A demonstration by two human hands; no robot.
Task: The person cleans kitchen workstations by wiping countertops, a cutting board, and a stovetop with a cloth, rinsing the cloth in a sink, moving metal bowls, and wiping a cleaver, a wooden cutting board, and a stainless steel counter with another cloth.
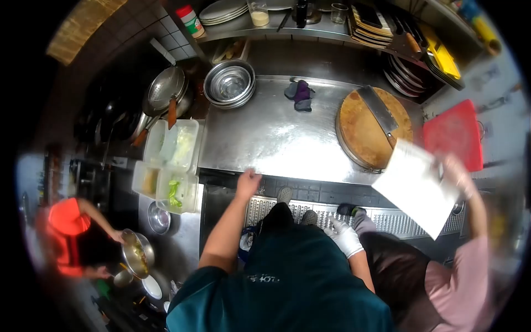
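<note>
My bare left hand (249, 183) is at the front edge of the steel table (249, 149), its fingers curled in and nothing showing in them. Lower down on the right, my right hand (344, 237) wears a white glove. Its fingers are apart and hold nothing, and it hangs beside my dark green shirt, above the floor grating. A cleaver (378, 108) lies across the round wooden chopping block (365, 135) at the table's right. A dark purple and grey cloth (302, 95) lies crumpled near the table's back.
At right a co-worker holds a white sheet (416, 185) beside a red board (454, 135). Steel bowls (228, 83), plastic tubs (177, 145) with greens and pans (166, 87) stand left. Another person in orange (68, 217) holds a pan. A shelf (326, 31) with plates spans the back.
</note>
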